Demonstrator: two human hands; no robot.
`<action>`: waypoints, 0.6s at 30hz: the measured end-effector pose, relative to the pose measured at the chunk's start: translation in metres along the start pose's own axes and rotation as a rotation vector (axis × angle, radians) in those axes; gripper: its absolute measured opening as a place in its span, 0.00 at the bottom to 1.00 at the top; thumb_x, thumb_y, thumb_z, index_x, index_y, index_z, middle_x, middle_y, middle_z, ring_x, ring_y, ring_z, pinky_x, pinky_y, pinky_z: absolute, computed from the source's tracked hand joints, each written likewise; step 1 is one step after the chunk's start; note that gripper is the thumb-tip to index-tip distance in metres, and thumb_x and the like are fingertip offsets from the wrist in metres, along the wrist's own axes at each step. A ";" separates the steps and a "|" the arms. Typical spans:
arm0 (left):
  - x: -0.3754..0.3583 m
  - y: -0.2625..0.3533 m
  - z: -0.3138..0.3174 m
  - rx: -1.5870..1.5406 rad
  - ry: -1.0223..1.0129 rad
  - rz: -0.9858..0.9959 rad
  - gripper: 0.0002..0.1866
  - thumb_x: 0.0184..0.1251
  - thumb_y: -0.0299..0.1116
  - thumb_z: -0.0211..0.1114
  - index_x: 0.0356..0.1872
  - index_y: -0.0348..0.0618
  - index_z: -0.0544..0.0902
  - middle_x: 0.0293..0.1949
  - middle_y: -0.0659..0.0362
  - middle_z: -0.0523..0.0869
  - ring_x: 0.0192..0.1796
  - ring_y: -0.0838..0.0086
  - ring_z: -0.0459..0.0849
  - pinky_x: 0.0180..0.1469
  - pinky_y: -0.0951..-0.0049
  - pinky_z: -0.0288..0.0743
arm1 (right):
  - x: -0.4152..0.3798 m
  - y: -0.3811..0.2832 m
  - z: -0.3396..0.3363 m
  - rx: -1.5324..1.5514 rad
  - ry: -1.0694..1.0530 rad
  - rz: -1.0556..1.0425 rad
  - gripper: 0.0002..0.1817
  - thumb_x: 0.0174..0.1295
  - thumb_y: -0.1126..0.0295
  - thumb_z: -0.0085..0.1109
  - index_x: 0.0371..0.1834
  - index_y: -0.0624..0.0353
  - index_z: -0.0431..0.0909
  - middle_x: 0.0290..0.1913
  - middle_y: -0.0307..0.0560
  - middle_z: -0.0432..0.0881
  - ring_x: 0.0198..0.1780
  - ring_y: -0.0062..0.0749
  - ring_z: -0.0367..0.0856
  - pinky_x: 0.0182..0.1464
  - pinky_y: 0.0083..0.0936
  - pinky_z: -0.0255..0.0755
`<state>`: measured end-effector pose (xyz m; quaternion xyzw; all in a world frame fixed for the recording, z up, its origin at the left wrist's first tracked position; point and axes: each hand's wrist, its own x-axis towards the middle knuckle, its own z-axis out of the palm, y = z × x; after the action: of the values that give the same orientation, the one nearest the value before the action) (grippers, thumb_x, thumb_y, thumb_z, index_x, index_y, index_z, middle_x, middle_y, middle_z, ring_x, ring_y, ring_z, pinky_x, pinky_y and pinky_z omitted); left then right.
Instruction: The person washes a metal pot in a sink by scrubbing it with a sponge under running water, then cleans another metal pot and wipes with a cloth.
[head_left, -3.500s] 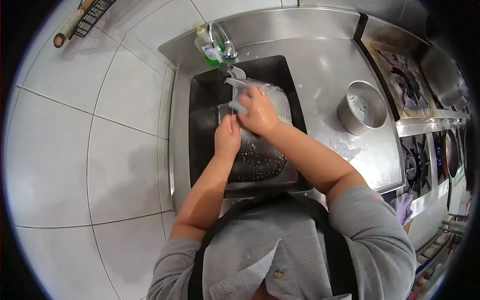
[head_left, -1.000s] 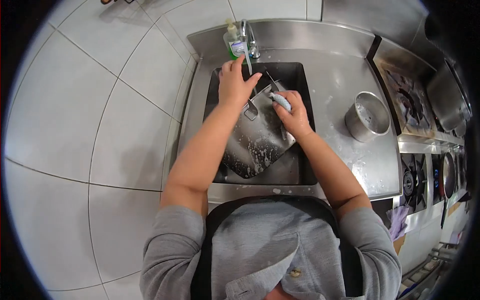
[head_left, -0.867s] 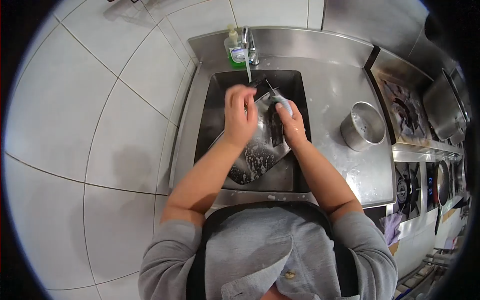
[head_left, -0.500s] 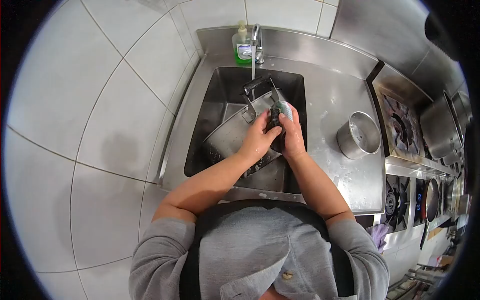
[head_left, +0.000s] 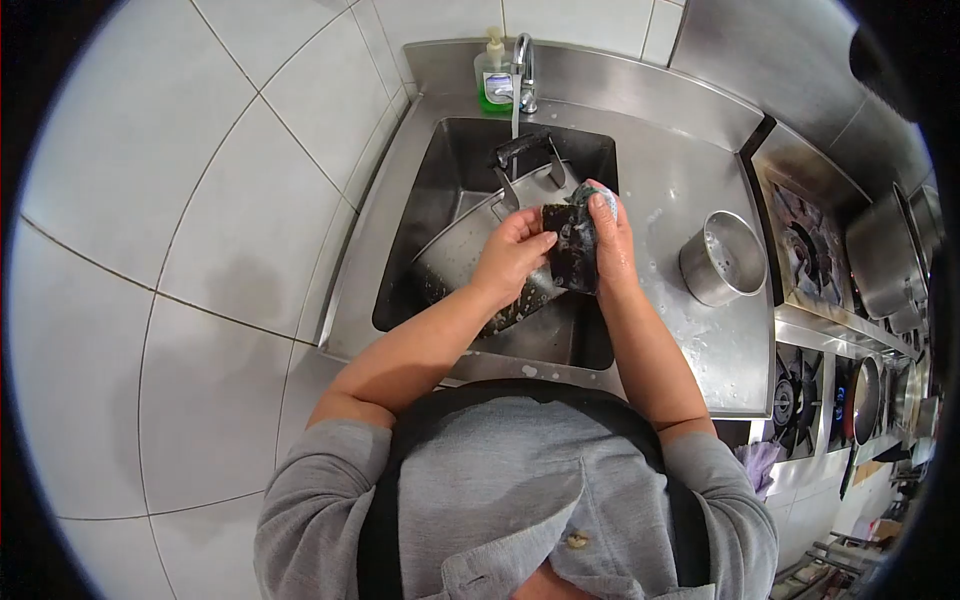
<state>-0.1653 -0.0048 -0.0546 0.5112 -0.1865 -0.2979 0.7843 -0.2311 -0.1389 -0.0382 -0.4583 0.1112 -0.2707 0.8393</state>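
Note:
In the head view, my left hand (head_left: 512, 256) pinches the left edge of a dark, wet, flat rectangular piece (head_left: 574, 258), whose kind I cannot make out. My right hand (head_left: 613, 240) is closed around a green and white scrubber (head_left: 582, 195) at the upper right of that piece, and its fingers are partly hidden. Below both hands, a large metal pot (head_left: 465, 245) lies tilted in the sink (head_left: 398, 300), spotted with suds. A black handle on metal brackets (head_left: 525, 147) sticks up at its far side. Water runs from the tap (head_left: 525, 70) behind it.
A green soap bottle (head_left: 495, 80) stands beside the tap. On the steel counter (head_left: 690, 370) to the right sits a small metal pot (head_left: 722, 258). Gas burners (head_left: 797, 400), a frying pan (head_left: 863, 400) and large pots (head_left: 885, 250) are farther right. A tiled wall (head_left: 220, 300) bounds the left.
The dark piece has turned so its broad face shows between my hands. My right hand has shifted right with the scrubber. The whole view has tilted slightly.

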 end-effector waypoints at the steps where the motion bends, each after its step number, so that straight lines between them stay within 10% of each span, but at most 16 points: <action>1: 0.003 0.001 -0.001 -0.106 -0.041 -0.056 0.18 0.65 0.24 0.62 0.55 0.38 0.71 0.43 0.60 0.80 0.44 0.76 0.79 0.47 0.72 0.75 | 0.001 0.000 -0.001 -0.076 0.003 -0.023 0.21 0.65 0.60 0.59 0.57 0.59 0.72 0.47 0.43 0.78 0.46 0.24 0.76 0.52 0.23 0.70; 10: 0.016 -0.009 -0.004 0.145 0.151 0.090 0.10 0.69 0.30 0.60 0.48 0.39 0.76 0.41 0.62 0.80 0.44 0.77 0.79 0.47 0.74 0.74 | -0.006 0.011 -0.003 -0.250 -0.126 -0.008 0.15 0.57 0.72 0.65 0.48 0.57 0.78 0.45 0.40 0.78 0.47 0.25 0.75 0.50 0.23 0.70; 12: 0.013 -0.015 -0.005 0.366 0.224 0.210 0.11 0.72 0.31 0.57 0.50 0.39 0.75 0.44 0.61 0.80 0.46 0.76 0.79 0.50 0.74 0.74 | -0.004 0.012 -0.005 -0.735 -0.127 -0.518 0.12 0.56 0.73 0.65 0.44 0.60 0.80 0.45 0.45 0.81 0.46 0.33 0.78 0.50 0.26 0.71; 15: 0.000 -0.005 0.004 -0.112 -0.048 -0.026 0.20 0.74 0.39 0.54 0.60 0.38 0.70 0.51 0.58 0.78 0.51 0.75 0.79 0.54 0.73 0.74 | -0.007 0.003 0.003 -0.983 -0.170 -0.754 0.12 0.55 0.72 0.64 0.43 0.61 0.81 0.46 0.50 0.82 0.47 0.40 0.79 0.51 0.29 0.71; 18: -0.007 -0.009 0.007 -0.289 -0.080 -0.004 0.19 0.74 0.39 0.55 0.59 0.38 0.71 0.51 0.58 0.79 0.52 0.74 0.79 0.56 0.72 0.74 | -0.012 0.009 0.004 -0.850 -0.197 -0.557 0.11 0.57 0.72 0.63 0.43 0.61 0.81 0.45 0.51 0.82 0.48 0.41 0.80 0.52 0.30 0.71</action>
<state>-0.1766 -0.0076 -0.0600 0.3812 -0.1718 -0.3434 0.8410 -0.2359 -0.1259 -0.0448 -0.7942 0.0057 -0.3703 0.4817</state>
